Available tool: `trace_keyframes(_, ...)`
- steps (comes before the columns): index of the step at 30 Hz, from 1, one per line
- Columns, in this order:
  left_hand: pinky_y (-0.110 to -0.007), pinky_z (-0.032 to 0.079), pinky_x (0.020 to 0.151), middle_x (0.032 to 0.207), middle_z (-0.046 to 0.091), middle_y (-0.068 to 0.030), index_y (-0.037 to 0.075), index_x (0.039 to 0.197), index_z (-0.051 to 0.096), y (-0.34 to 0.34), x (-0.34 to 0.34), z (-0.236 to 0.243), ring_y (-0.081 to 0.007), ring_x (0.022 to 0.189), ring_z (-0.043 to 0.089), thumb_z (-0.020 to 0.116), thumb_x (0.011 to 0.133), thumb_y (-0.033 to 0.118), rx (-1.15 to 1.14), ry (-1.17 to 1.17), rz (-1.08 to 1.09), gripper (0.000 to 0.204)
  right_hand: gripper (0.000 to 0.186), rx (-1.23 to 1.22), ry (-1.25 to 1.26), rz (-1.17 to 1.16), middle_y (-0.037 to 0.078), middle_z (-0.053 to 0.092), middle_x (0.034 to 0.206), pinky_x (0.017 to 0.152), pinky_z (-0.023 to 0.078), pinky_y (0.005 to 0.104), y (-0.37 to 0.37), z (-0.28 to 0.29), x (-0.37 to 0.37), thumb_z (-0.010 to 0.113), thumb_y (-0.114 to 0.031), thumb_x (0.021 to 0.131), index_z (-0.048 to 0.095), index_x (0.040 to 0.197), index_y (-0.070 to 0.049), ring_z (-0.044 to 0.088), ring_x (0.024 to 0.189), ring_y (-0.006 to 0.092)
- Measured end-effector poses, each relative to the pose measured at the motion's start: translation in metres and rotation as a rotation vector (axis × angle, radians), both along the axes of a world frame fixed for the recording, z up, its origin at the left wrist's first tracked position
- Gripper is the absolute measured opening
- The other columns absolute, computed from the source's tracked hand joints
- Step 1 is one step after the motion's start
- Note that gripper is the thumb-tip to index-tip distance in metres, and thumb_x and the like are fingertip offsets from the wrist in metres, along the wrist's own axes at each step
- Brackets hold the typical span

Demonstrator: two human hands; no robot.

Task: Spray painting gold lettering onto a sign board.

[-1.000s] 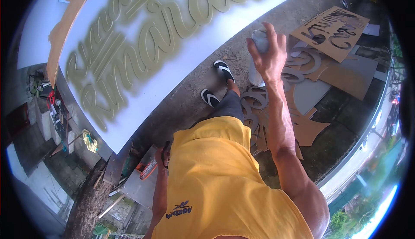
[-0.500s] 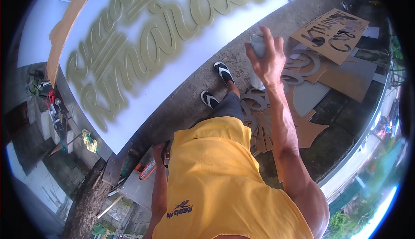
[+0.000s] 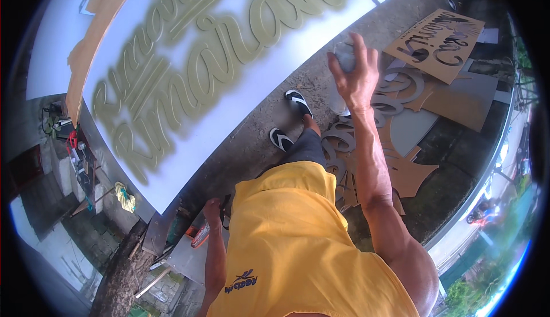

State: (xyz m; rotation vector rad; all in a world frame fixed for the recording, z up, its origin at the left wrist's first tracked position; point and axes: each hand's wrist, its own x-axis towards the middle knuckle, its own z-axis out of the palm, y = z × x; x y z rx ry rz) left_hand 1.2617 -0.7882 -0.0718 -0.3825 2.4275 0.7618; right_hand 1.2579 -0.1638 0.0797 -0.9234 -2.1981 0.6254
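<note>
My right hand (image 3: 358, 85) is raised above the ground, its fingers wrapped round a pale grey spray can (image 3: 344, 56), part of which is blurred. My left hand (image 3: 212, 210) hangs low beside my yellow shirt, its fingers curled. A dark object lies right against it, and I cannot make out what, if anything, it grips. Ahead and to the left stretches a white sheet (image 3: 197, 162) with raised cursive lettering (image 3: 215, 67), misted over in olive paint. The can is to the right of the sheet, apart from it.
Cut-out brown boards (image 3: 441, 44) and scrolled stencil pieces (image 3: 395, 82) lie piled on the ground to the right. My shoes (image 3: 298, 102) stand on rough concrete near the sheet's edge. An orange-handled tool (image 3: 200, 235), a yellowish cloth (image 3: 124, 198) and a tree trunk (image 3: 117, 277) are at lower left.
The view has shifted slightly, so the sheet sits a little lower. My left hand has swung a little outward from my side; my right hand still grips the spray can.
</note>
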Motion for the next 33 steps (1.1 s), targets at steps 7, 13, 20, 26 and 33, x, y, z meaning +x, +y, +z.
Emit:
trace_keyframes(7, -0.031, 0.047, 0.036, 0.063, 0.065, -0.0065, 0.004, 0.088, 0.072, -0.005, 0.014, -0.001, -0.0155, 0.046, 0.061, 0.062, 0.097, 0.023, 0.369, -0.094, 0.142, 0.023, 0.065, 0.027, -0.039, -0.147, 0.017, 0.056, 0.107, 0.072, 0.061, 0.0491, 0.030, -0.004, 0.011, 0.081, -0.035, 0.084, 0.053, 0.141, -0.024, 0.069, 0.084, 0.0369)
trace_keyframes(13, -0.030, 0.048, 0.038, 0.065, 0.065, -0.0068, 0.002, 0.100, 0.074, -0.002, 0.000, 0.007, -0.0156, 0.046, 0.061, 0.063, 0.095, 0.022, 0.181, -0.069, -0.027, 0.023, 0.064, 0.052, -0.033, -0.141, 0.017, 0.055, 0.105, 0.068, 0.061, 0.0492, 0.033, -0.013, 0.014, 0.081, -0.036, 0.084, 0.053, 0.141, -0.024, 0.069, 0.081, 0.0370)
trace_keyframes(20, -0.033, 0.051, 0.042, 0.069, 0.069, -0.0071, 0.003, 0.097, 0.077, 0.001, 0.000, 0.005, -0.0163, 0.051, 0.065, 0.064, 0.092, 0.022, 0.015, -0.087, 0.041, 0.023, 0.064, 0.034, -0.039, -0.007, 0.018, 0.056, 0.109, 0.070, 0.061, 0.0502, 0.017, -0.010, 0.012, 0.081, -0.034, 0.085, 0.054, 0.142, -0.024, 0.070, 0.087, 0.0382)
trace_keyframes(26, -0.027, 0.048, 0.047, 0.070, 0.070, -0.0073, 0.008, 0.102, 0.074, 0.002, 0.008, -0.020, -0.0139, 0.056, 0.066, 0.067, 0.098, 0.021, 0.127, -0.230, 0.159, 0.016, 0.064, -0.081, 0.228, -0.298, 0.016, 0.060, 0.118, 0.074, 0.062, 0.0451, 0.032, 0.010, 0.030, 0.078, -0.035, 0.089, 0.054, 0.145, -0.013, 0.069, 0.094, 0.0301)
trace_keyframes(33, -0.029, 0.054, 0.060, 0.082, 0.071, -0.0076, 0.011, 0.111, 0.070, -0.014, 0.050, -0.057, -0.0148, 0.069, 0.070, 0.060, 0.103, 0.027, 0.193, -0.235, -0.070, 0.021, 0.058, -0.709, 1.250, -0.142, 0.021, 0.064, 0.114, 0.080, 0.065, 0.0511, 0.073, 0.065, 0.077, 0.062, -0.049, 0.096, 0.050, 0.137, -0.011, 0.071, 0.091, 0.0368)
